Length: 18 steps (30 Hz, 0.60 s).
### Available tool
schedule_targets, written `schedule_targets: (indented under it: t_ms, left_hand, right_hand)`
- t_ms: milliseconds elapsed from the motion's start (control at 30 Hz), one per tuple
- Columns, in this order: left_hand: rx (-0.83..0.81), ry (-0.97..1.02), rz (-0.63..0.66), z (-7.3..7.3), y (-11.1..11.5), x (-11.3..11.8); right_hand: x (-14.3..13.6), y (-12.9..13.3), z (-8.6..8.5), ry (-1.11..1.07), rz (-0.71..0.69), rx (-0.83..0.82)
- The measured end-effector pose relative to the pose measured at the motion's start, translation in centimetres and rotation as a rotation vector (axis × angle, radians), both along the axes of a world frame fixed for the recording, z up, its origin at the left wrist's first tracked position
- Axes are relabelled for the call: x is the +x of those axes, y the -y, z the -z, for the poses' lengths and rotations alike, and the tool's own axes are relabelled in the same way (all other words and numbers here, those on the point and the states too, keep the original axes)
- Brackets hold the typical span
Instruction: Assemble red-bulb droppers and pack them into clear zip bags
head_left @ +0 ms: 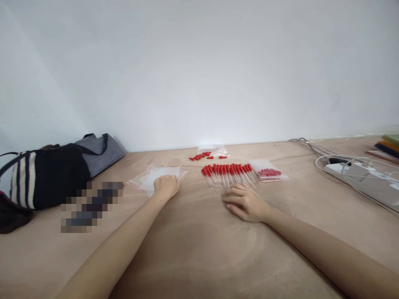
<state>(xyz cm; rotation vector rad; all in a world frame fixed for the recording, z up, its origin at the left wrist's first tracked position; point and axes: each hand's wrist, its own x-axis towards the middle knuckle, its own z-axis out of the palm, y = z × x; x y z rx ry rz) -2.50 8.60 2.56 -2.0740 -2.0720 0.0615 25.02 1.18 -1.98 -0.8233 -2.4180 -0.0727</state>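
Clear zip-lock bags (pixel 144 176) with a red edge lie on the table left of centre. My left hand (pixel 166 186) is closed at their right end, its fingers curled over a bag's edge; the fingertips are hidden. A row of droppers (pixel 229 171) with red bulbs and clear thin tubes lies side by side at the centre, tips toward me. My right hand (pixel 245 203) is just in front of their tips, palm down, fingers apart and slightly blurred, with nothing seen in it. To the right of the row is a filled bag (pixel 270 172) with red-bulbed droppers inside.
Loose red bulbs (pixel 200 156) and a plastic bag of clear tubes (pixel 213 149) lie near the wall. At the left are a black striped bag (pixel 59 174) and a pixelated item (pixel 93 207). A power strip (pixel 358 178) with cables and stacked coloured items (pixel 388 146) occupy the right.
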Motion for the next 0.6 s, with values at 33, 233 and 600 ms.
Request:
schedule_targets:
  t_ms: [33,233,600]
  left_hand:
    - [-0.008,-0.005,-0.013,-0.1,-0.3,0.1]
    - [0.006,-0.013,-0.081,-0.6,-1.4,0.3]
    - [0.141,-0.092,0.345,-3.5,4.5,2.7]
  right_hand:
    - [0.0,0.1,-0.2,0.025,-0.032,-0.020]
    - [0.2,0.0,-0.1,0.052,-0.052,-0.074]
    - [-0.1,0.2,-0.3,0.003,-0.011,-0.052]
